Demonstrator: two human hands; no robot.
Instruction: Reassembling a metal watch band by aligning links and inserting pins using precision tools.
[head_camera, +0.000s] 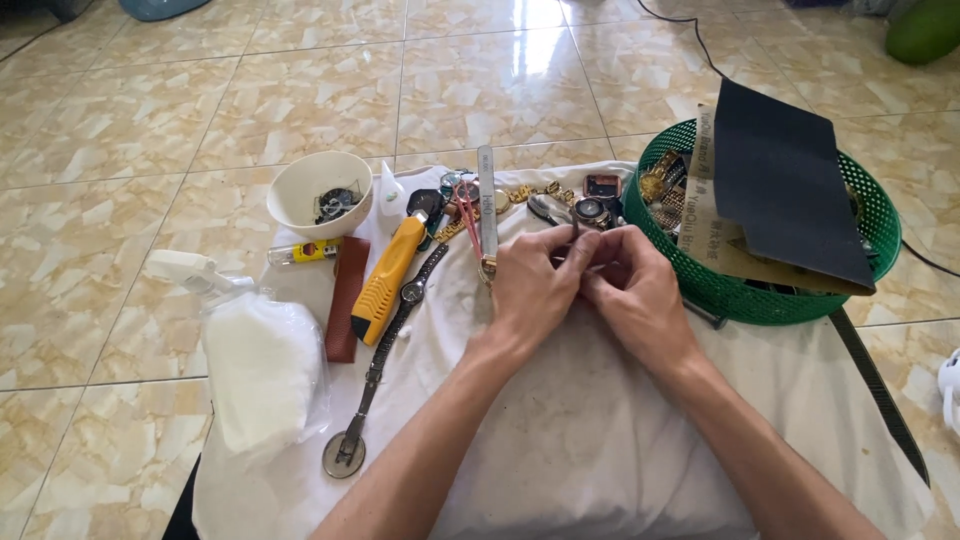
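1. Pinching a small part, too tiny to tell, both hands meet over the white cloth (600, 440): left hand (530, 295) and right hand (635, 290), fingertips pressed together.
2. Wristwatch (412, 292) lies just left of the left hand, beside the yellow utility knife (390, 278).
3. Green basket (770, 290) with dark sandpaper sheets (785, 180) sits right of the hands.
4. White bowl (318, 190) far left, on the tiled floor (300, 90).

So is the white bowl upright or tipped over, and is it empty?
Upright, not empty. The white bowl stands on its base on the white cloth with its mouth facing up, and small dark metal parts lie inside.
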